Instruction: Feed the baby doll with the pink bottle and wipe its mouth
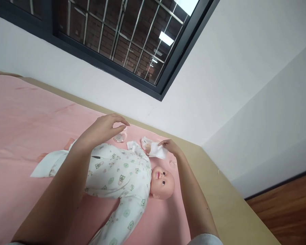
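Observation:
A baby doll (162, 183) lies on its back on a pink mat (12, 112), dressed in a white outfit (122, 170) printed with green and brown figures. My left hand (104, 128) is over the doll's far side, its thumb and fingers curved and apart. Just beyond those fingertips stands a small clear jar (120, 137), partly hidden by the hand. Near the doll's head, my right hand (170, 146) pinches a thin white wipe or gauze pad (158, 150) by its edge. A small white and clear packet (146, 142) lies beside the pad, partly covered by it.
The mat covers a beige tabletop (219, 190) set against a white wall (142, 109). Above is a dark-framed window (160, 92) with metal bars. A small clear round item (172, 164) rests near my right wrist. Brown wood (285, 207) shows at lower right.

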### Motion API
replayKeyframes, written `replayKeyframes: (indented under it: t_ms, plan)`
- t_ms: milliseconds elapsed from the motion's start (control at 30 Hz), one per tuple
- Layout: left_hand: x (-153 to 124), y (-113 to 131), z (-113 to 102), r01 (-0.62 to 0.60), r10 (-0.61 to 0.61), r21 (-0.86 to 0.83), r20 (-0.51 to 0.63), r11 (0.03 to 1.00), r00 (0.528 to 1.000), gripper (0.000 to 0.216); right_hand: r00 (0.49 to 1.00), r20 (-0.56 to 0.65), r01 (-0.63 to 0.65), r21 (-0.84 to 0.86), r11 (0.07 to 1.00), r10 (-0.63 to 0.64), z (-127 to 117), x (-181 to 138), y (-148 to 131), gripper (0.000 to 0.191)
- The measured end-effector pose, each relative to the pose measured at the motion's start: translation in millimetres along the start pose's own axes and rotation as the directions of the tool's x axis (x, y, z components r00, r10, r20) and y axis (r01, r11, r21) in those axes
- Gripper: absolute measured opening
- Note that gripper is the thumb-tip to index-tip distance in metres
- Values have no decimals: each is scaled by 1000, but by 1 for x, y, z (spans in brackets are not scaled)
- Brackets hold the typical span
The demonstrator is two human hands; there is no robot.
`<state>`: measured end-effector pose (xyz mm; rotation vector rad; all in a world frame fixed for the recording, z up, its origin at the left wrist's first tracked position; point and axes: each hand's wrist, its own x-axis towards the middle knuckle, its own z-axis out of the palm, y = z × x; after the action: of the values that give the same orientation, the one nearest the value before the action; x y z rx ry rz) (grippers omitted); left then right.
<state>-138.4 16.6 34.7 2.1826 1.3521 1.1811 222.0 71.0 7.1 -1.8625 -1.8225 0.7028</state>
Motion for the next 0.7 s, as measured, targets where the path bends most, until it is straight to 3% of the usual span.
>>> replayKeyframes:
  t_ms: [233,433,567,700]
  plan:
    - [-2,-2,-9,36,-37,-43,-15,998,999,30,980,-167,148,235,961,-110,21,34,-12,36]
    - [-3,-4,-10,43,-44,-42,-17,998,999,32,993,-81,-50,333,942,82,35,55,-7,52]
    - [-3,-4,-10,41,-41,-46,-12,998,999,32,987,-35,-141,293,946,158,34,52,5,45]
    - [-3,-2,-10,45,-45,-27,9,999,999,32,976,-95,-170,243,955,198,31,45,18,38]
